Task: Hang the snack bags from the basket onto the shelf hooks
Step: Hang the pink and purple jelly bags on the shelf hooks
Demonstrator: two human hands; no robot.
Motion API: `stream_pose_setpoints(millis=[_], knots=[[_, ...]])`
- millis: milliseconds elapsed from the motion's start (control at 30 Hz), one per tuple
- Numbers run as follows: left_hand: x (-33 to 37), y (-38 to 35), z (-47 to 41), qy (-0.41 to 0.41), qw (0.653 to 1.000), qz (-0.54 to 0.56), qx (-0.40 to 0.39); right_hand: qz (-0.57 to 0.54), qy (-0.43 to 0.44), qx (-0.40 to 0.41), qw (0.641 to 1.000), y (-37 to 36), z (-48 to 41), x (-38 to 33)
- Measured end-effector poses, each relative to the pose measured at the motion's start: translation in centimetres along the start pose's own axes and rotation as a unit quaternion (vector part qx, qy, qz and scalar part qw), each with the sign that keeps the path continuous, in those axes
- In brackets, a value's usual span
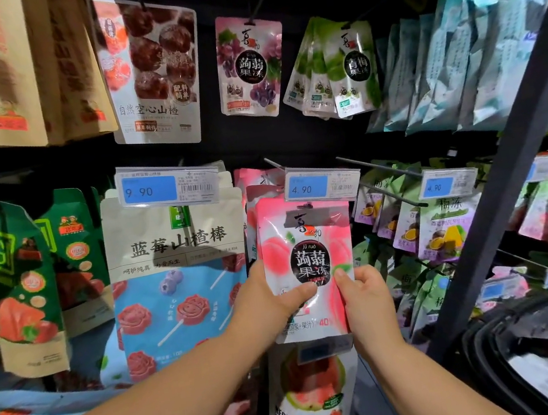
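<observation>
**Pink peach jelly bag, held at the 4.90 hook**

Item: glossy pink and white snack bag printed with peaches and a black round label [309, 265]. It is upright in the lower row of hanging stock, and its top edge touches the underside of the clear price-tag holder with a blue 4.90 label [321, 184]. Whether its hang hole is on the hook cannot be told.

Hands: the left hand [266, 298] grips the bag's lower left edge, thumb flat across the front and fingers behind. The right hand [363, 296] grips the lower right edge, thumb on the front and fingers curled behind.

Edges and room: on the left, the bag's edge stands just beside the large cream and blue bag printed with red lollipops [177, 271], with a narrow dark gap between them. Below, its bottom edge overlaps the white pouch printed with cut red guava [309, 396]. On the right, thin black hook rods [381, 166] jut forward near the purple and yellow passion-fruit bags [441, 228]. A dark slanting metal shelf post [506, 196] closes off that side. A band of black back panel [258, 143] separates the lower row from the upper one.

Container: black plastic basket [539, 330], lower right, beyond the post. It holds shiny packaging, too blurred to identify.
</observation>
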State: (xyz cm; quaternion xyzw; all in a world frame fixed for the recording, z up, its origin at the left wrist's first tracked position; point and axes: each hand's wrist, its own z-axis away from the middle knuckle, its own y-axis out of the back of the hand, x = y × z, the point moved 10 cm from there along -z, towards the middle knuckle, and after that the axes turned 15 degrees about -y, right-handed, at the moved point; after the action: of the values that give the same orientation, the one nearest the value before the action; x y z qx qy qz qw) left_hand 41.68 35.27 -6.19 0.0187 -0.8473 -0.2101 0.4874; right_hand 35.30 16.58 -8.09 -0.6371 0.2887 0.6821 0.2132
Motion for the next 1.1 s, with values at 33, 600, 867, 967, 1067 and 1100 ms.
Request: stream_pose_setpoints(millis=[33, 600, 867, 967, 1067, 1100], knots=[[-0.1, 0.6, -0.1, -0.003, 0.999, -0.012, 0.032, 0.009, 0.002, 0.008, 1.000, 0.0, 0.0, -0.1], [1.5, -1.1, -0.2, -0.117, 0.987, -0.114, -0.005, 0.061, 0.031, -0.098, 0.993, -1.5, -0.6, 0.3], [0.6, -1.1, -1.8, -0.116, 0.990, -0.082, 0.004, 0.098, 0.036, -0.081, 0.991, -2.8, -2.4, 0.0], [0.3, -1.2, -2.2, -0.112, 0.991, -0.075, 0.006, 0.115, 0.034, -0.076, 0.990, -3.3, -2.6, -0.2], [0.5, -1.1, -2.2, -0.118, 0.988, -0.093, 0.017, 0.124, 0.029, -0.072, 0.989, -3.3, -2.7, -0.2], [0.7, -1.1, -2.0, -0.124, 0.986, -0.106, 0.024, 0.126, 0.029, -0.073, 0.989, -3.2, -2.6, -0.4]])
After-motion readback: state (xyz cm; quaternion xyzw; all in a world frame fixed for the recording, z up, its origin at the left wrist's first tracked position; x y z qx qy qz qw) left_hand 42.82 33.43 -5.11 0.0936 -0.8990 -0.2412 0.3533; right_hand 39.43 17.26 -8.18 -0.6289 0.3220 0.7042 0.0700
